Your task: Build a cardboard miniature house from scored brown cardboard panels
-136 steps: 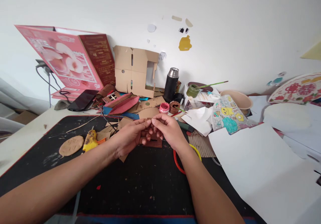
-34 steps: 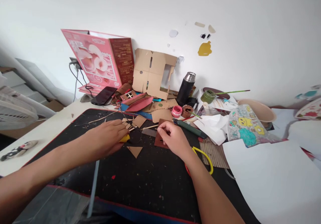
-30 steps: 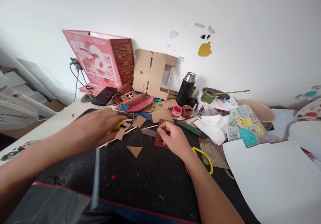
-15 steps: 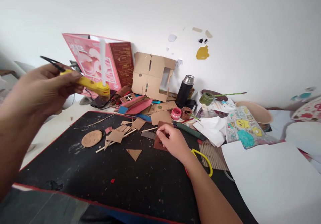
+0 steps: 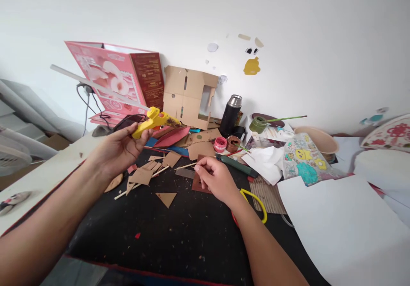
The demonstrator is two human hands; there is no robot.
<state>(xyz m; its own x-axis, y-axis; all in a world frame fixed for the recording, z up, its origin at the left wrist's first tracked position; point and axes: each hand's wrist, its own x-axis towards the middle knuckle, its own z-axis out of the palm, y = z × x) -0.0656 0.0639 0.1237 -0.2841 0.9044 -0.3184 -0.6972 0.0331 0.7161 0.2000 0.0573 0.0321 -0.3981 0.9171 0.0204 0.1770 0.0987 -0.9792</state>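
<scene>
My left hand point(image 5: 120, 151) is raised over the left of the black mat point(image 5: 153, 243), wrapped round the grip of a yellow hot glue gun point(image 5: 155, 121). A long, whitish glue stick point(image 5: 99, 88) juts from its back end toward the upper left, and the nozzle points right. My right hand point(image 5: 218, 178) rests over a dark brown painted card piece point(image 5: 197, 186), thumb and fingertips pinched together; what they hold, if anything, is hidden. Cardboard scraps point(image 5: 142, 176) and a cardboard triangle point(image 5: 167, 199) lie between the hands. Scissors point(image 5: 263, 207) with yellow handles lie partly under my right forearm.
Paint jars point(image 5: 220, 144), a black thermos point(image 5: 229, 117) and a green-handled tool point(image 5: 237, 165) stand or lie beyond my right hand. A pink box point(image 5: 112, 76) and a cut cardboard sheet point(image 5: 174, 87) lean at the wall. White paper point(image 5: 339, 226) covers the right side.
My left hand has moved right and slightly lower with the glue gun, turning it so the stick slants left instead of upright. My right hand stays over the brown card.
</scene>
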